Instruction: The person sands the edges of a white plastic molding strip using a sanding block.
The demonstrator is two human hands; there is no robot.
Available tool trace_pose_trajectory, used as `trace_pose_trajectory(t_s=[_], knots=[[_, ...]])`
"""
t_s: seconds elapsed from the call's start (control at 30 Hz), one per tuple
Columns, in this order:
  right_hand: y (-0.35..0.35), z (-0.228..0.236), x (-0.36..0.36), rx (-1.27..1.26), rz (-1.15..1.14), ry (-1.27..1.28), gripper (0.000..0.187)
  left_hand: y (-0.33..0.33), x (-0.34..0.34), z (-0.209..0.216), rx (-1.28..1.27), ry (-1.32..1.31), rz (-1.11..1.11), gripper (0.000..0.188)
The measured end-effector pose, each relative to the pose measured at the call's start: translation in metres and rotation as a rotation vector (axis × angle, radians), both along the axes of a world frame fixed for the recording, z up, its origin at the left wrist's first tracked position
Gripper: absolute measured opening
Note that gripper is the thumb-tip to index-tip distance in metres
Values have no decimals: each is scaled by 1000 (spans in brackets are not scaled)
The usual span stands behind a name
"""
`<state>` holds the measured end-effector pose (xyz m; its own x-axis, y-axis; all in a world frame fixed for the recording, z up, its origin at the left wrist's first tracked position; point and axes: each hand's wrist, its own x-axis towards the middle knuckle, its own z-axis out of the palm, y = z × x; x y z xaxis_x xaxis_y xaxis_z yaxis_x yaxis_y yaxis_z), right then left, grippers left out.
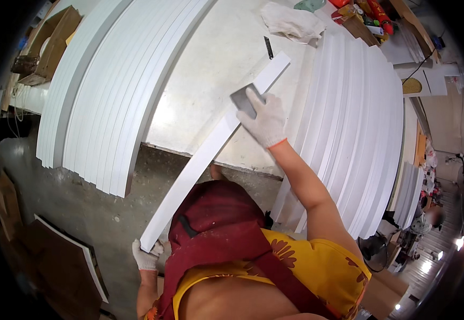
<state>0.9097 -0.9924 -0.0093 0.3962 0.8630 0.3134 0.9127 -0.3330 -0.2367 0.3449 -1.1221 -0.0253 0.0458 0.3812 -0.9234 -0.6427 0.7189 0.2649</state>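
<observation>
I am standing in a workshop. Stacks of long white painted boards (104,96) lie fanned across the dusty, paint-stained counter (216,80), with more white boards (360,138) piled on my right. A crumpled rag (292,22) and a box of bottles and cans (365,18) sit at the far end. Cardboard boxes (50,42) stand on the left, the bare concrete floor (82,213) is rough, and more stacked panels (410,194) line an aisle beyond.
</observation>
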Motion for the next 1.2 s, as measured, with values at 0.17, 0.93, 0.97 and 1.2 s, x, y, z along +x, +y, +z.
trace_pose_trajectory(t_s=[0.17, 0.93, 0.97, 1.2], knots=[[46, 9, 99, -163, -215, -131, 67, -12, -29, -27, 181, -153, -197, 70], [-36, -5, -165, 7, 336, -89, 51, 30, 50, -31, 298, -758, 192, 60], [-42, 16, -220, -124, 487, -81, 43, 32, 50, -34, 329, -759, 169, 59], [-74, 30, -356, -206, 1107, 325, 59, 10, 37, -83, 640, -1029, 339, 52]])
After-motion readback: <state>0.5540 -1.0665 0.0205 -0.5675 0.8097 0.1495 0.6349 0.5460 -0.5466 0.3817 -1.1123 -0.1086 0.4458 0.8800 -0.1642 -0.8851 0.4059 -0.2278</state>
